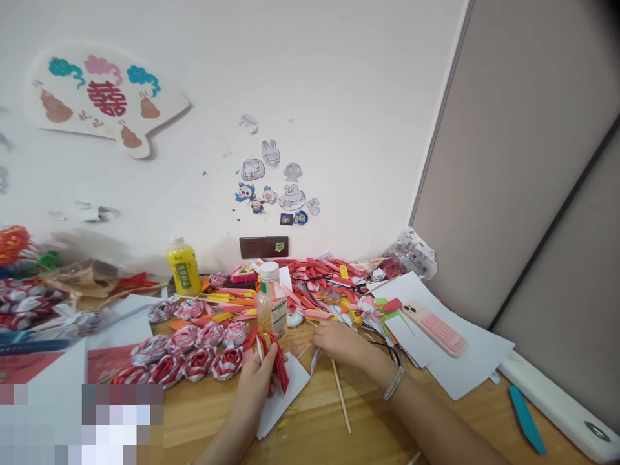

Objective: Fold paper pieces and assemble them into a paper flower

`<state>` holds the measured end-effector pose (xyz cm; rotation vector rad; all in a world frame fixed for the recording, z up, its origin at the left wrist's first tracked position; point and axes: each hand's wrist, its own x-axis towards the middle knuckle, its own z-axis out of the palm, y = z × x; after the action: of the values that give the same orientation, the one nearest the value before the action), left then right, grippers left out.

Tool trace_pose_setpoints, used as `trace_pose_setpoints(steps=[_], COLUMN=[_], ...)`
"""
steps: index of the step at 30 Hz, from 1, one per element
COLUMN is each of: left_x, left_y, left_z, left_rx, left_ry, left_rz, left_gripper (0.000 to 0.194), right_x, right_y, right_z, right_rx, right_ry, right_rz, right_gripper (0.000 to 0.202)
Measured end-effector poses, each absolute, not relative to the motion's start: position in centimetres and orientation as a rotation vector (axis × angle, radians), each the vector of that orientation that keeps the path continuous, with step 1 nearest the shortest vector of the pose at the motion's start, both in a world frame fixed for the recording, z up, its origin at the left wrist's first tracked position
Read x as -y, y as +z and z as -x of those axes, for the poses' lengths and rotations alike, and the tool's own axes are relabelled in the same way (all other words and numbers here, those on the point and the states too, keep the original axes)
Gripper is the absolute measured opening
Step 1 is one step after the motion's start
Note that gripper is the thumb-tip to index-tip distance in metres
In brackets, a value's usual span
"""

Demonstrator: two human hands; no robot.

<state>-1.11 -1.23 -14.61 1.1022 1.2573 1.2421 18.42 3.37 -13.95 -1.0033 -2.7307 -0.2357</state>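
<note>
A bundle of folded red paper strips, with some yellow and white at its top, is gripped in my left hand above a white sheet. To its right, my right hand reaches toward the pile of folded paper strips, fingers bent down and together near a thin white piece; what they hold, if anything, is too small to name. A wooden stick lies on the table just below my right hand. Behind my left hand stands a clear bottle with a white cap.
Several red, pink and white paper roses cover the left of the wooden table. A yellow bottle stands behind them. On the right are a pink phone on white paper, a white bar and a teal object.
</note>
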Motion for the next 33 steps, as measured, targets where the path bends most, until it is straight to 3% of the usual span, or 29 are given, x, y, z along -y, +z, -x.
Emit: trace_pose_setpoints(steps=[6, 11, 14, 22, 33], left_x=[1.4, 1.6, 1.8, 2.6, 2.1], left_y=[-14.5, -14.3, -14.4, -14.2, -15.0], left_z=[1.1, 0.7, 0.5, 0.0, 0.1], left_rx=[-1.225, -1.209, -1.222, -1.249, -1.199], left_ry=[1.262, 1.27, 1.255, 1.26, 1.242], left_rz=[-1.115, -1.158, -1.195, -1.238, -1.232], left_gripper=[0.045, 0.047, 0.046, 0.045, 0.042], right_x=[-2.1, -0.4, 0.5, 2.0, 3.1], right_y=[-12.0, -10.7, -11.0, -11.3, -10.0], right_z=[-17.6, -14.9, -13.0, -11.6, -11.2], right_rx=[2.388, 1.783, 1.657, 1.813, 2.355], right_ry=[-0.069, 0.66, 0.855, 0.586, -0.067], right_rz=[1.126, 1.233, 1.227, 1.384, 1.513], right_gripper=[0.004, 0.003, 0.005, 0.014, 0.019])
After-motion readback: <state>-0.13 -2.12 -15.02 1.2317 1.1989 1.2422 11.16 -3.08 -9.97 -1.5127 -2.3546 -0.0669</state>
